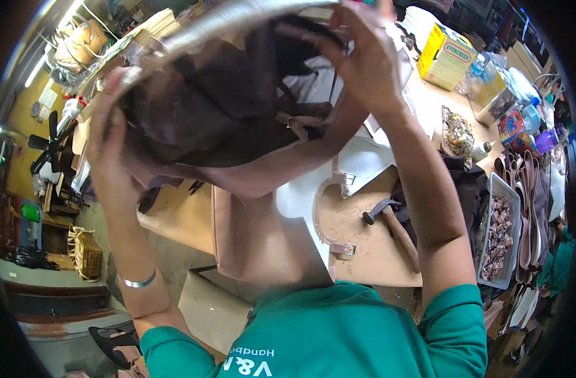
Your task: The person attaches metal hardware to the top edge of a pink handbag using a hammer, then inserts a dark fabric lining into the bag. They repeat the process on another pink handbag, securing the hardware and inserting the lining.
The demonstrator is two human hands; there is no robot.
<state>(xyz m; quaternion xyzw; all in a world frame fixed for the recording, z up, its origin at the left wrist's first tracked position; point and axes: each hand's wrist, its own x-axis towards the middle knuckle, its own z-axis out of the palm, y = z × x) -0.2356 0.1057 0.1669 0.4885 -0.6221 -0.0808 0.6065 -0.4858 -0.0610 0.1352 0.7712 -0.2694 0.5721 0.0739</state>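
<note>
I hold up a pinkish-brown handbag with its wide mouth turned toward me, showing a dark lining. My left hand is closed on the bag's left side. At the right rim, my right hand grips the edge, with its fingers curled over toward the inside. A small zip pull or tab hangs within the opening. Motion blurs the upper rim. Below the bag, another smooth pinkish-brown bag or panel lies at the table edge, next to a pink strap with buckles.
A wooden-handled hammer rests on the worktable at right. Beyond it stand a tray of small leather pieces, hanging straps, a yellow box and plastic bottles. A wicker basket and a black fan are at left.
</note>
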